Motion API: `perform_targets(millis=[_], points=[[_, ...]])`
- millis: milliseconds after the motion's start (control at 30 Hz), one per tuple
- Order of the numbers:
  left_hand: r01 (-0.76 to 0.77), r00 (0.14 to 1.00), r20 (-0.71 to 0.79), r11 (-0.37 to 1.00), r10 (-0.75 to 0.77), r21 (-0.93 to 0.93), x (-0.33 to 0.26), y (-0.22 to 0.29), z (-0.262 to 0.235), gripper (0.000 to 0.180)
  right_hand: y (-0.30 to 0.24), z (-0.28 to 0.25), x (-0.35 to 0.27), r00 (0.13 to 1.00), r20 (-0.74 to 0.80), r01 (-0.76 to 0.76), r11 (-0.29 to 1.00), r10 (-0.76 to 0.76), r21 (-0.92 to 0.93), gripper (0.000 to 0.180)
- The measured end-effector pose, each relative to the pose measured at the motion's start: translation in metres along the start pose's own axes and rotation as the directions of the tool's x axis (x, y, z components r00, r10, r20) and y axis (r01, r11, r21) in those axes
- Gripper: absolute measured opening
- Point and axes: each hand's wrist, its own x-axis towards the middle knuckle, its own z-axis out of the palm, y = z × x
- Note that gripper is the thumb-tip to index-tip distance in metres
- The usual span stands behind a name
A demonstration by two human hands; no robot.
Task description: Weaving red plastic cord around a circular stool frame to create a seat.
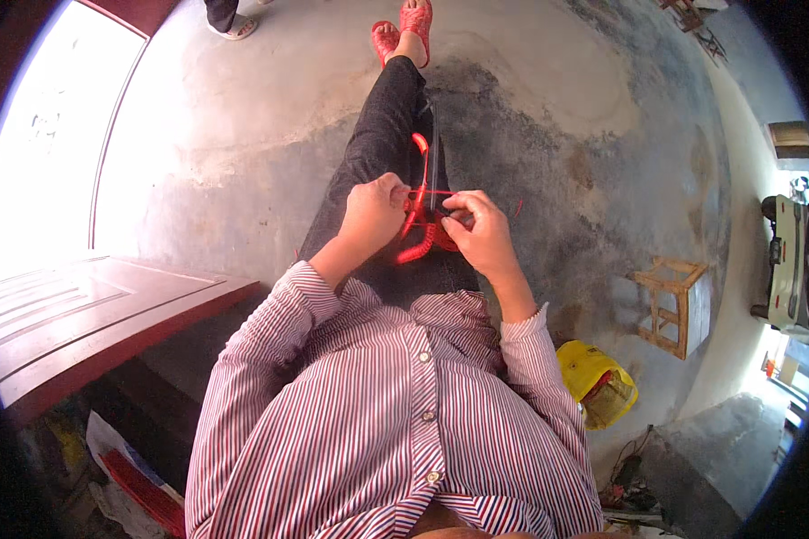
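Above my lap, a thin red cord (432, 191) is stretched between my two hands. My left hand (371, 214) pinches its left end between thumb and fingertips. At the other end, the fingers of my right hand (483, 234) are closed on the cord. Below it, a thicker, twisted red cord piece (415, 254) curls over my dark trousers. Another red strand (422, 154) rises between my hands toward my knees. Beside that strand stands a thin grey rod (435, 148), running along my legs. Where the strands cross between my hands, the details are too small to make out.
A wooden stool (670, 305) stands on the concrete floor to the right. Nearer me sits a yellow bag (593, 370). A dark red panelled door (108, 301) lies to the left. Another person's sandalled foot (235, 29) shows at the far left.
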Motion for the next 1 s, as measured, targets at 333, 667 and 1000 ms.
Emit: perform_targets(millis=[333, 667, 1000], points=[[0.565, 0.812, 0.525, 0.568, -0.253, -0.599, 0.008, 0.028, 0.0, 0.02, -0.029, -0.119, -0.033, 0.95, -0.304, 0.201, 0.605, 0.071, 0.77, 0.019], [0.785, 0.619, 0.669, 0.319, -0.411, -0.531, -0.002, 0.006, 0.028, 0.017, 0.025, -0.045, -0.025, 0.933, -0.115, -0.164, 0.689, 0.341, 0.706, 0.037], [0.84, 0.542, 0.765, 0.249, -0.347, -0.482, -0.002, 0.002, 0.036, 0.015, -0.001, -0.026, -0.033, 0.945, 0.085, -0.319, 0.839, 0.315, 0.441, 0.018]])
